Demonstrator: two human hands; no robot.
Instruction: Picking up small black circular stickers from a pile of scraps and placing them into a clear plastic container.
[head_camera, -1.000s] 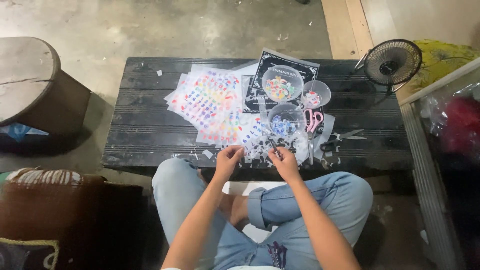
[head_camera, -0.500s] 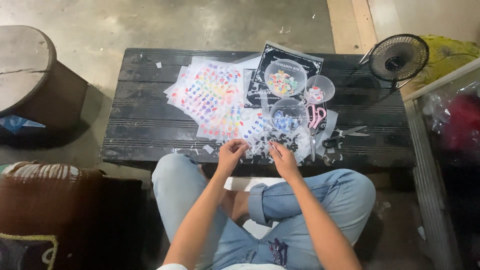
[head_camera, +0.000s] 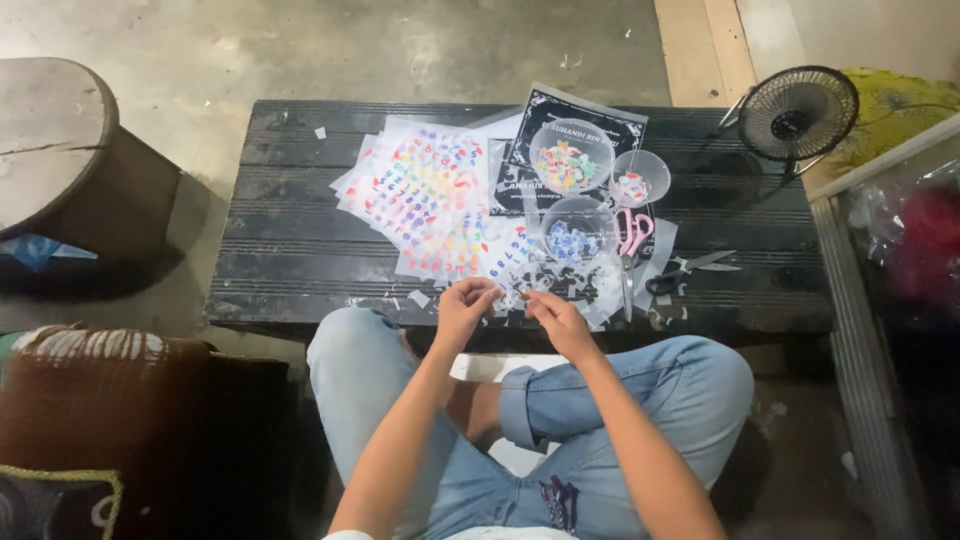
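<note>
The person is sitting cross-legged in blue jeans at the near edge of a low black slatted surface (head_camera: 300, 250), and both hands are meeting just above that edge. The left hand (head_camera: 465, 305) is curling its fingers inward and the right hand (head_camera: 553, 312) is reaching toward it — between their fingertips they are pinching a small pale sticker piece (head_camera: 512, 291), too small to make out in detail. Beneath and around the hands, white paper scraps (head_camera: 600, 295) are lying scattered along the front of the surface. Just beyond them, overlapping sheets of colourful letter stickers (head_camera: 425, 190) are spreading across the middle, partly covering a dark printed sheet (head_camera: 575, 110) behind. Three clear plastic bowls are standing on the right part — a large one (head_camera: 571, 155) farthest back, a small one (head_camera: 640, 178) beside it, and another large one (head_camera: 578, 230) nearest the hands, each holding small coloured bits. Pink-handled scissors (head_camera: 631, 240) are lying just beside the near bowl, and dark-handled scissors (head_camera: 690, 270) are resting farther right. A small black fan (head_camera: 797, 112) is standing at the far right corner, and a round wooden stool (head_camera: 60, 150) is sitting on the floor well apart to the left.
</note>
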